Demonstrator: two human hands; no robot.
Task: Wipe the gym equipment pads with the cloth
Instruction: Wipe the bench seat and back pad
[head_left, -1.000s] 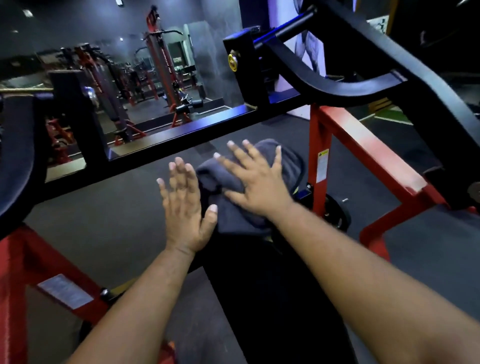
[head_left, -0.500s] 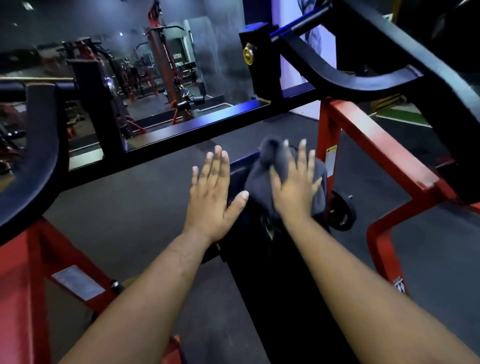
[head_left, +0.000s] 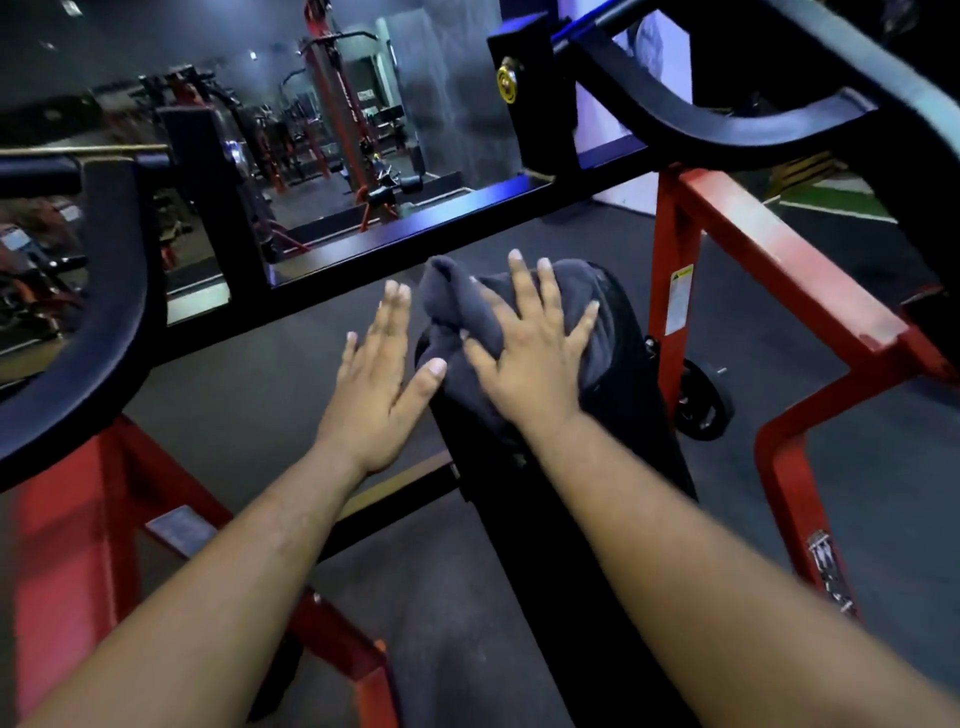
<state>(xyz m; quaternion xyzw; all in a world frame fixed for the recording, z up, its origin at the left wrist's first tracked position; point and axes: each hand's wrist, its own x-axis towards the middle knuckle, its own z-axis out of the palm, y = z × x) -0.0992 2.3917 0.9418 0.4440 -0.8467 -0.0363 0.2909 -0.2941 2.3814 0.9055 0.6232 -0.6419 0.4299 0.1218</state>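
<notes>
There, soft rumpled grey cloth (head_left: 524, 312) under flat right hand (head_left: 530, 358) on smooth black pad (head_left: 623, 395).

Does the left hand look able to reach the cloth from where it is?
Probably yes: the left hand lies flat at the pad's left edge, thumb beside the grey cloth, nothing between them.

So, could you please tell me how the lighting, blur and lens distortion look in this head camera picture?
Head view: the gym is dim, so the black pad shows almost no surface detail; the right hand on the cloth is slightly motion-smeared, like the left hand; the wide lens bows the black crossbar; the red frame carries a pale sheen; the background machines are soft.
</notes>
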